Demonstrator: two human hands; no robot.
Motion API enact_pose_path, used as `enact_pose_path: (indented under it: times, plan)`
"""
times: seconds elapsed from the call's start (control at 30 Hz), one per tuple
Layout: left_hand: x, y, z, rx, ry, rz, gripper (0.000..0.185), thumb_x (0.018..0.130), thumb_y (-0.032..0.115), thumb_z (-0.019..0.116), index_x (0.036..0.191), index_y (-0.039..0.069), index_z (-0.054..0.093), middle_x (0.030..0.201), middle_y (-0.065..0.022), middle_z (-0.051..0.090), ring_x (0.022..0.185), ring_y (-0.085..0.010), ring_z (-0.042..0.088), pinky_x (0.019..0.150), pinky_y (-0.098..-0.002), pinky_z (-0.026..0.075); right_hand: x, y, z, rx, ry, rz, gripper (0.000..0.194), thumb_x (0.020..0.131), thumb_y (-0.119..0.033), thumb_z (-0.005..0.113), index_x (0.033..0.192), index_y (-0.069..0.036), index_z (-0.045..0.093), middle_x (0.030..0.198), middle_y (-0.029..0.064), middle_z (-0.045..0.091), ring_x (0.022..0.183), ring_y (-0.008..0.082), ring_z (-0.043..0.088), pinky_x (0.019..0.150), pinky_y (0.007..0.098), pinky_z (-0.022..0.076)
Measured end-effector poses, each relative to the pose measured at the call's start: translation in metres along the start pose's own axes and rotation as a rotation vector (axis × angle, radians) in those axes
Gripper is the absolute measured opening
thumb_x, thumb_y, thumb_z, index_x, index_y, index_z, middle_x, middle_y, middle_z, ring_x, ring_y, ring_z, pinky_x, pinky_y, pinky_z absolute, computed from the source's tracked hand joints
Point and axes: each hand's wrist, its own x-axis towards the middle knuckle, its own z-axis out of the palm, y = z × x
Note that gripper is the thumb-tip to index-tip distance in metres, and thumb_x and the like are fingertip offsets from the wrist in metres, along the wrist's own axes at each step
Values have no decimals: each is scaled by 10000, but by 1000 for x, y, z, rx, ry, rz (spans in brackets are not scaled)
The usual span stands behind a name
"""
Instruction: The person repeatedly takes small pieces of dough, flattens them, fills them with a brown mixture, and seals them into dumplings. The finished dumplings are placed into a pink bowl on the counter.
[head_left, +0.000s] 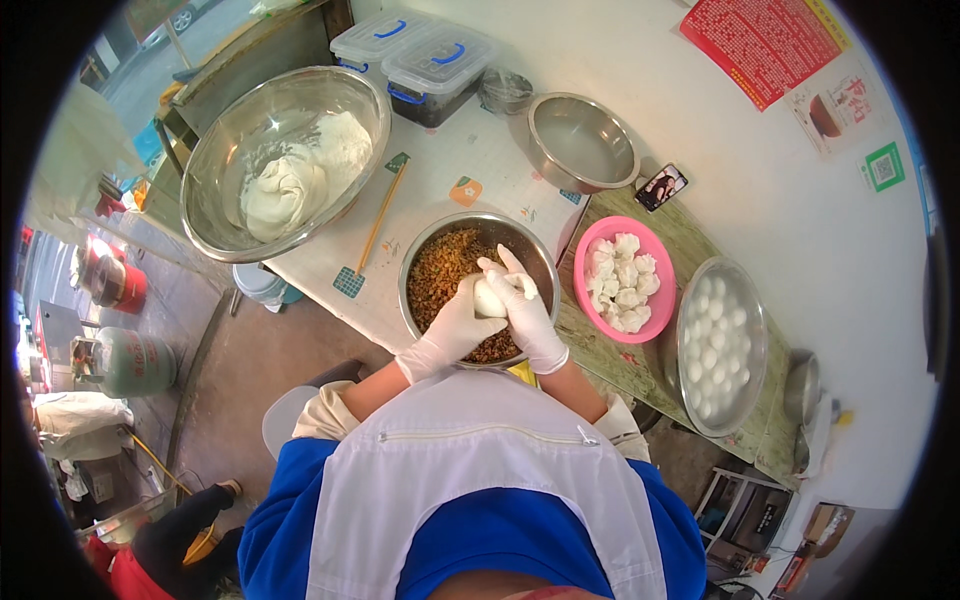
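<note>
Both my hands wear thin white gloves and meet over a steel bowl (556, 300) of brown, crumbly filling (444, 262). Between them is a smooth, rounded piece of white dough (489, 301). My left hand (455, 324) cups it from the left, thumb towards me. Against its right side lies my right hand (531, 319), with some fingers stretched out over the filling and a bit of white dough at them. The gloved fingers cover part of the dough, so its full shape is hidden.
Left stands a large steel basin (225, 251) with dough (281, 199) and flour. A chopstick (382, 217) lies on the tablecloth. To the right are a pink bowl (660, 315) of pleated dough pieces, a steel basin (757, 322) of white balls, and a phone (661, 187). Another steel basin (585, 142) stands behind.
</note>
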Motion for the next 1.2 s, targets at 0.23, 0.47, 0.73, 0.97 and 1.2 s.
enact_pose_path:
  times: [0.23,0.47,0.73,0.97,1.2]
  plan:
    - [-4,-4,5,-57,1,-55,693,781,119,709,1345,-25,333,1204,-204,537,1113,-282,566,923,-382,475,-2,1,1,-162,18,-87,281,972,-177,522,1143,36,589,1056,156,660,949,197,628,854,299,506]
    - [0,0,-3,-480,-180,-125,662,805,155,702,1336,-11,344,1159,-201,561,1054,-287,596,885,-369,492,-8,-16,3,-49,-130,-47,419,967,-202,535,1294,46,446,1210,184,591,1100,192,562,940,301,471]
    - [-3,4,0,-177,-116,-164,660,813,165,691,1339,-22,338,1153,-157,558,1053,-240,600,880,-346,516,-5,-4,1,-130,20,-38,284,963,-160,536,1135,61,583,995,144,670,952,204,635,906,302,483]
    - [-2,0,1,137,-2,58,691,798,149,697,1338,-55,317,1181,-213,530,1045,-291,590,897,-380,492,-5,-4,4,-114,-25,-53,396,962,-203,542,1247,68,499,1132,146,640,1089,202,587,941,300,459]
    - [-7,2,2,-143,-17,-38,686,815,174,715,1367,26,335,1211,-152,532,1092,-267,578,939,-368,468,-3,-2,-6,-163,-16,-77,343,975,-227,526,1178,47,558,1050,134,667,991,188,617,872,296,500]
